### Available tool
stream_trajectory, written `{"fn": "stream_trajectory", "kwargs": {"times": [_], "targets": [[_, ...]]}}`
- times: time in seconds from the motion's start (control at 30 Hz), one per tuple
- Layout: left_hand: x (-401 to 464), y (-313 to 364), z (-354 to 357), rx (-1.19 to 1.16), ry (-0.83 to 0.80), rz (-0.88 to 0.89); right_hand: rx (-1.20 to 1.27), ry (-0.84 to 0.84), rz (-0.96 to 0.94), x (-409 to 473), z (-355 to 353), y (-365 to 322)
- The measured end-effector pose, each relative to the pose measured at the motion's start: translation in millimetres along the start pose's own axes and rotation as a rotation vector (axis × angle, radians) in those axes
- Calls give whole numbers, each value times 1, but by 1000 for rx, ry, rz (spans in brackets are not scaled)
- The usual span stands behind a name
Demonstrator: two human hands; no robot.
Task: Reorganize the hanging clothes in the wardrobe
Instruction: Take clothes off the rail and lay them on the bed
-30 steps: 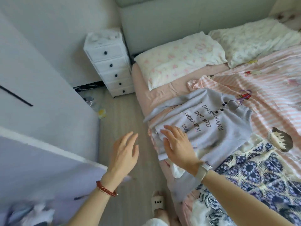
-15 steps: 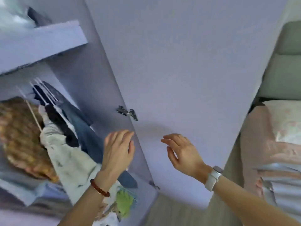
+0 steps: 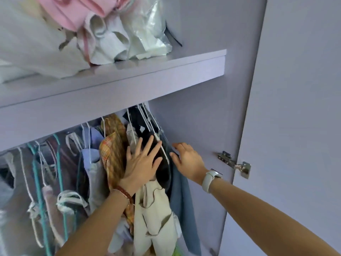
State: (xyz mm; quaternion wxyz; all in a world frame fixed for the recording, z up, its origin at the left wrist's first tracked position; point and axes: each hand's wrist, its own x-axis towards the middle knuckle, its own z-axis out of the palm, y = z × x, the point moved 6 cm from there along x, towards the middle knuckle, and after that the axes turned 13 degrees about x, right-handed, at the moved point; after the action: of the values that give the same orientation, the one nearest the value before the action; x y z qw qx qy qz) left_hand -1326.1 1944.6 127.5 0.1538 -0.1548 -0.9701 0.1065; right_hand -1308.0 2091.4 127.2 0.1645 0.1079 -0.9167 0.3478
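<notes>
Hanging clothes (image 3: 114,163) crowd the wardrobe under the shelf (image 3: 129,78), left hand (image 3: 142,163) flat with spread grip pressing the black garment (image 3: 162,163), right hand (image 3: 188,161) with loosely spread grip touching the blue garment (image 3: 181,193) by the right wall, hinge (image 3: 234,163) beyond.

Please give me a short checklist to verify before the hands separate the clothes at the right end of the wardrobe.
1. Wardrobe door open: ok.
2. Left hand flat on the black garment: ok.
3. Right hand at the blue garment: ok; grip cannot tell.
4. White hangers hooked on the rail: cannot tell, rail hidden.
5. Both hands hold nothing else: ok.
</notes>
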Motion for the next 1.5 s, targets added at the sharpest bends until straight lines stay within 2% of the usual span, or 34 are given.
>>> {"fn": "stream_trajectory", "kwargs": {"times": [0.17,0.33,0.5,0.73,0.83,0.93,1.0,1.07,1.17,1.27,1.37,1.5], "targets": [[3,-2,5,-31,90,-34,116,-3,107,33,15,6],[2,-6,11,-37,109,-49,-27,-1,194,61,15,10],[3,-2,13,-44,131,-71,43,211,188,68,-14,9],[8,9,6,-125,91,-114,124,327,106,32,-48,19],[5,19,-18,-283,242,-148,105,331,76,-14,-54,35],[-5,43,-40,-512,473,-38,66,325,75,-70,-67,52],[-10,65,-45,-679,484,46,23,325,69,-108,-80,62],[-9,92,-45,-704,453,102,-38,330,69,-147,-95,71],[0,138,-35,-595,321,147,-135,357,51,-207,-122,82],[1,192,-18,-512,145,344,-229,401,77,-264,-150,92],[-32,249,-10,-577,80,609,-338,410,202,-324,-177,107],[-89,324,-11,-726,-37,799,-371,491,475,-420,-211,123]]}}
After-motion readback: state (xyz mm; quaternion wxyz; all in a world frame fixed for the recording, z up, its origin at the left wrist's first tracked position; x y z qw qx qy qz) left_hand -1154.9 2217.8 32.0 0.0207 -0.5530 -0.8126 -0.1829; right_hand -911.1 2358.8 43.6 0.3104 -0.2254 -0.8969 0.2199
